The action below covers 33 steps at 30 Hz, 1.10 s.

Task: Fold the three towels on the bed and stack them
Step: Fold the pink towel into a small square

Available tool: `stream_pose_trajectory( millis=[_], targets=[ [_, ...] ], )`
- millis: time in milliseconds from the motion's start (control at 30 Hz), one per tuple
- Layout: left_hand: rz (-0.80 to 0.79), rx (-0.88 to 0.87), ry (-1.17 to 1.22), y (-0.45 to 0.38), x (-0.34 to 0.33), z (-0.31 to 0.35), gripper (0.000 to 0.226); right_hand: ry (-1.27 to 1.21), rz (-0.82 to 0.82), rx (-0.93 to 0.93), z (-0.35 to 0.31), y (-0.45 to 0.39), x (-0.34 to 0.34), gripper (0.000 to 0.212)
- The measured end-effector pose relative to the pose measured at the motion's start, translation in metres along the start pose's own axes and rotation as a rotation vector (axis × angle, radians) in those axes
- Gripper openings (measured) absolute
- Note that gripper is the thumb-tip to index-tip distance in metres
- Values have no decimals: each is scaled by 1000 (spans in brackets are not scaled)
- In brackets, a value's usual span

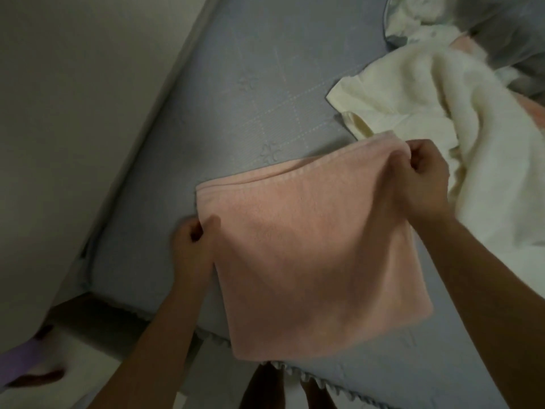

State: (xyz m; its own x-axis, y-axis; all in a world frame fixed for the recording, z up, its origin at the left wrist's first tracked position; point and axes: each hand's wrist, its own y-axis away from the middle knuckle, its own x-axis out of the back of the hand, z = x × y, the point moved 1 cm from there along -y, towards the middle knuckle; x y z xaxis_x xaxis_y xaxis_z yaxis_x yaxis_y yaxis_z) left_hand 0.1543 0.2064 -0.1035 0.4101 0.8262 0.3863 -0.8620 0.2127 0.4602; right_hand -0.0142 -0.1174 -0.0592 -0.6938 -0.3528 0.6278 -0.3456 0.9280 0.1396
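Observation:
A pink towel [306,246], folded over into a rough square, hangs above the near part of the grey bed [241,107]. My left hand [194,243] pinches its left edge. My right hand [421,178] grips its far right corner. The lower fold droops past the bed's near edge. A cream white towel [436,107] lies crumpled to the right, partly behind my right hand. A strip of another pink cloth [536,110] shows past the white towel at the right edge; what it is I cannot tell.
A pale wall [73,98] runs along the bed's left side. A heap of grey and white bedding [472,22] fills the far right corner. A purple slipper [23,361] lies on the floor at the lower left. My feet [265,391] stand by the bed's fringed edge.

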Motion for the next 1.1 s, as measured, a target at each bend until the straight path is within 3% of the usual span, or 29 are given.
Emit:
stream_pose_trajectory(
  millis=[133,200,300,400,600,700,800,1000,1100],
  targets=[
    [178,-2,-47,-38,-3,20,22,136,-57,-205,20,-17,-8,24],
    [146,24,-30,-45,-3,17,22,204,-84,-310,29,-14,-12,26],
    [-46,85,-50,-34,-2,-1,20,261,-106,-200,31,7,-9,28],
    [-123,101,-51,-8,11,-24,20,236,-194,-115,43,43,5,28],
    [-176,229,-71,77,27,-75,9,303,-223,-230,119,132,66,18],
    [-175,234,-94,122,29,-95,16,403,-357,-229,150,163,93,19],
    [-162,341,-57,157,26,-107,23,473,-433,-80,156,168,104,16],
    [147,179,-97,185,30,-125,13,223,-180,-38,167,165,136,24],
    [-19,348,-90,193,16,-144,12,425,-380,-186,196,178,136,23]
  ],
)
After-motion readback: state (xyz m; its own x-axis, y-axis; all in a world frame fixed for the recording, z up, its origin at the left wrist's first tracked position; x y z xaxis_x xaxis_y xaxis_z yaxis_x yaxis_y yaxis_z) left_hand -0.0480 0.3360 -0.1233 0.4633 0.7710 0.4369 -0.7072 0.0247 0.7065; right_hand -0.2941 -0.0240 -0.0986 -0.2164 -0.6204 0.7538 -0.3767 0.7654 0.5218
